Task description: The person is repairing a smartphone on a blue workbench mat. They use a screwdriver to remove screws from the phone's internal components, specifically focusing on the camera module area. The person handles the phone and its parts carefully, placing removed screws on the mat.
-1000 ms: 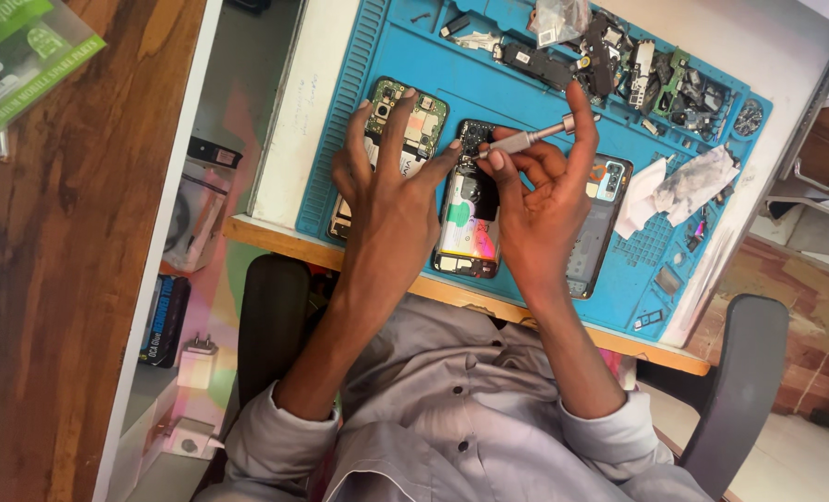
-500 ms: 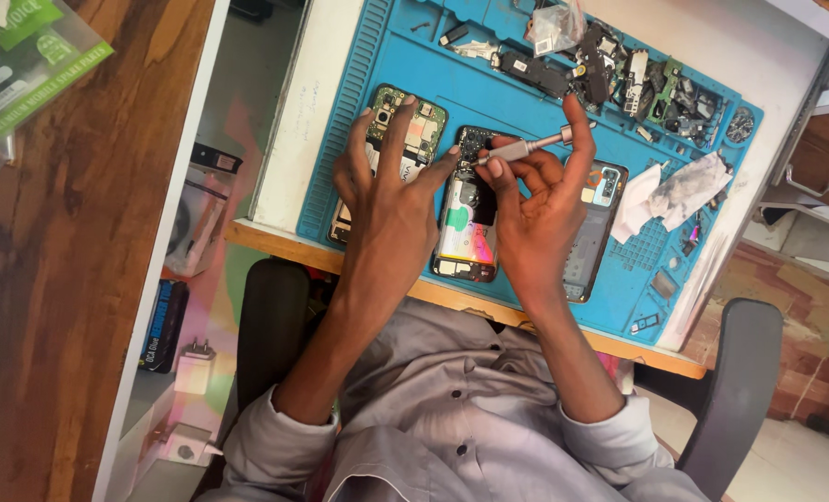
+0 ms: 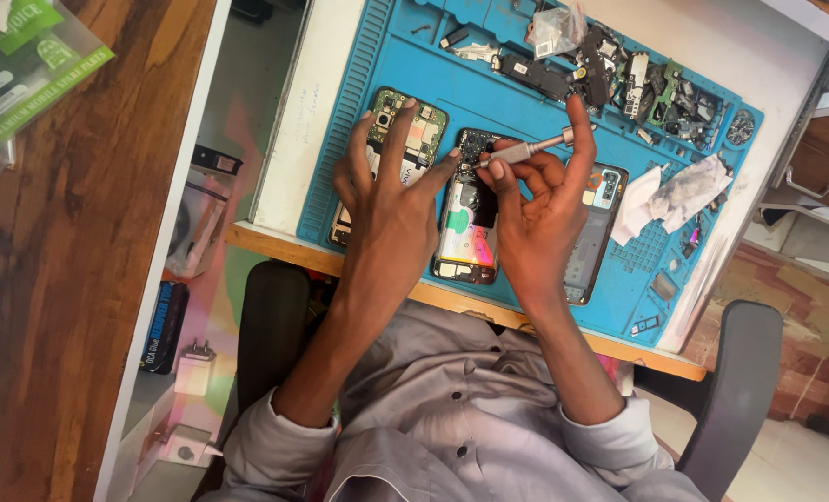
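The right hand (image 3: 540, 218) grips a silver screwdriver (image 3: 524, 150) over the opened phone (image 3: 468, 209); the left hand (image 3: 391, 191), fingers spread, steadies that phone on the blue mat (image 3: 507, 102).

White desk (image 3: 284, 177), wooden counter (image 3: 70, 279), black chair (image 3: 740, 390), brick-patterned floor (image 3: 814, 316).

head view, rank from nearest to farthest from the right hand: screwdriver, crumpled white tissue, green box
1. screwdriver, held in the right hand over the opened phone.
2. crumpled white tissue, on the blue mat beside that hand.
3. green box, far across on the wooden table.
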